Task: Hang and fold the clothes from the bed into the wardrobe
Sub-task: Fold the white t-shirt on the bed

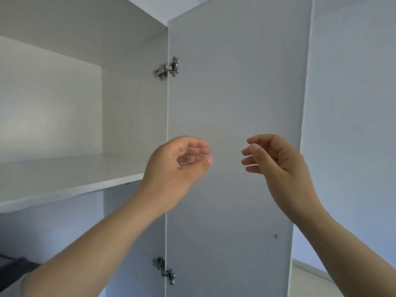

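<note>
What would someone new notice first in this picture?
The left hand and right hand are raised mid-frame, fingers loosely curled and holding nothing, before the open flat white wardrobe door. Left of it runs a flat white shelf, and on the door's edge sit the upper silver metal hinge and the lower hinge.

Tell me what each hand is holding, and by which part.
Nothing. The left hand and the right hand are both empty, fingers loosely curled, raised in front of the open wardrobe door.

No writing, label, brand, number or sign can be read on the wardrobe (132, 108), its door (235, 93), shelf (64, 176) or hinges (166, 69).
</note>
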{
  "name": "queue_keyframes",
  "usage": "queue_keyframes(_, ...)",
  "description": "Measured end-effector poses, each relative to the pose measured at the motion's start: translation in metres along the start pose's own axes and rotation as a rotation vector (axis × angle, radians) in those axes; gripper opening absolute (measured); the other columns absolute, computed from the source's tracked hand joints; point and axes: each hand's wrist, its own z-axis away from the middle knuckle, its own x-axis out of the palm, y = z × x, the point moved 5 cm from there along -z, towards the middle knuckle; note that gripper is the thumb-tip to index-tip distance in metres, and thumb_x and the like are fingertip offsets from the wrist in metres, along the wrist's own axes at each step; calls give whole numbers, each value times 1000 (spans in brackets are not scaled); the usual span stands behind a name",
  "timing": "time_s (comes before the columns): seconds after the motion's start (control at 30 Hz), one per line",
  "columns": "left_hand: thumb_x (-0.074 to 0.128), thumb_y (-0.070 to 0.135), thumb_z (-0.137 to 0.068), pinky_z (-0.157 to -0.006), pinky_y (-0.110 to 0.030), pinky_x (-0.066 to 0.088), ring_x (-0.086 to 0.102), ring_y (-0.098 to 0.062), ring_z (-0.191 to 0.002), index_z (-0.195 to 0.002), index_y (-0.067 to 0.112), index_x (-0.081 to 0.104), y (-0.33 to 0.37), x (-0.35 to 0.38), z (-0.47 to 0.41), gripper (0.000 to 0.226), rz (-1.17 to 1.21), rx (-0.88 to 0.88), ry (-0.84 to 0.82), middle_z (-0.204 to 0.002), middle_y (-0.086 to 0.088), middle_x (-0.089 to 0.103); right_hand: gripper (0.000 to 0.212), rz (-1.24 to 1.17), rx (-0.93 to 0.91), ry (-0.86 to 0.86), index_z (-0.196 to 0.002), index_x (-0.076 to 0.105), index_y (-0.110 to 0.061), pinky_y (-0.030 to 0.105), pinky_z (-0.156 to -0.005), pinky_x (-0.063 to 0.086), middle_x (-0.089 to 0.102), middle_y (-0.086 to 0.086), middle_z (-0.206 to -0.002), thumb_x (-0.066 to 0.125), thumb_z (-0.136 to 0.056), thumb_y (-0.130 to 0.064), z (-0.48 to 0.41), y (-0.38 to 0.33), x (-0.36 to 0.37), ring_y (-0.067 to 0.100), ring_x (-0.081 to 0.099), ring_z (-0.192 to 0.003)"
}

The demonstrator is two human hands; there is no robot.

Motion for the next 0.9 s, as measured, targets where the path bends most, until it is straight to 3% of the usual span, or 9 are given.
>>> queue_keyframes(0.17,71,7,-83,-81,-18,53,70,-10,-90,-99,18,68,16,123,5,20,170,34,-100,-98,3,74,12,121,-3,67,-102,65,-20,27,-73,59,71,1,-89,55,-97,-15,12,5,-115,15,71,-80)
queue_keyframes(0.37,70,11,-85,-77,-13,51,69,-6,-94,-104,20,69,36,247,29,21,346,62,-215,-100,8,73,12,244,61,192,-106,63,-20,27,-74,58,72,-2,-91,55,-97,-17,45,21,-229,14,71,-83)
queue_keyframes(0.7,71,11,-86,-78,-15,52,68,-9,-97,-104,22,68,11,401,35,22,562,3,-407,-100,8,74,12,351,183,385,-104,64,-23,24,-71,57,72,0,-90,60,-93,-19,82,68,-349,16,71,-82)
queue_keyframes(0.8,69,18,-82,-77,-14,52,69,-9,-97,-105,23,68,-7,439,30,23,626,-18,-437,-99,7,74,13,400,208,443,-104,64,-23,29,-73,58,72,1,-91,61,-92,-19,83,94,-374,17,71,-81)
queue_keyframes(0.9,71,12,-86,-78,-15,52,69,-9,-96,-104,23,68,-28,479,18,21,676,-46,-482,-99,8,74,13,453,205,506,-104,64,-25,31,-75,59,72,0,-91,63,-92,-19,77,121,-397,17,71,-81)
